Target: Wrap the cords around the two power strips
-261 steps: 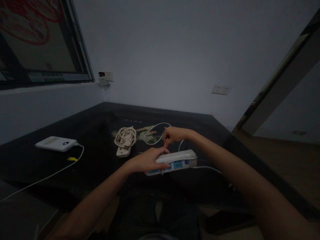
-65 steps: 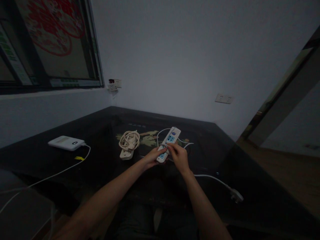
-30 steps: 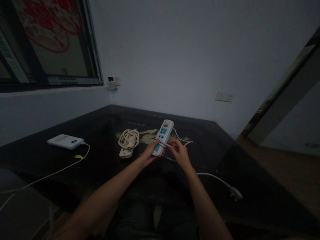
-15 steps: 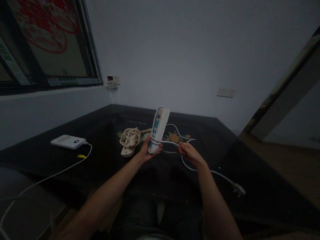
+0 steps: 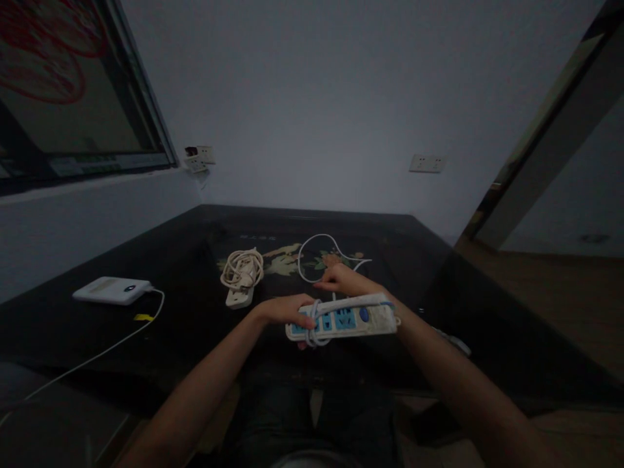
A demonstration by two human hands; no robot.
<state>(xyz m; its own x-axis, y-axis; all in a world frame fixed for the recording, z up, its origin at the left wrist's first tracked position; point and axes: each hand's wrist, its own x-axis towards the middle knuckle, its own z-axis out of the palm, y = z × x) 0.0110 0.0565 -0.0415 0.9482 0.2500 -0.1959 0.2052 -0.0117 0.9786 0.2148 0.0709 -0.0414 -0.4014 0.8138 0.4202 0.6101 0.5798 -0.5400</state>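
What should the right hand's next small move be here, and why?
Probably draw the loose cord toward the power strip for another turn: the right hand is behind the strip, beside that slack, while the left hand grips the end where several cord turns wrap it.

Power strip [image 5: 348, 320] swings down in my left hand [image 5: 291, 309]: was reared toward far edge of table [image 5: 170, 253], now lies crosswise, roughly along near edge. My right hand [image 5: 344, 279] crosses from its right side to behind it! Cord loop [image 5: 320, 234] uncovered, plug [image 5: 459, 344] part-hidden by my forearm [image 5: 429, 344].
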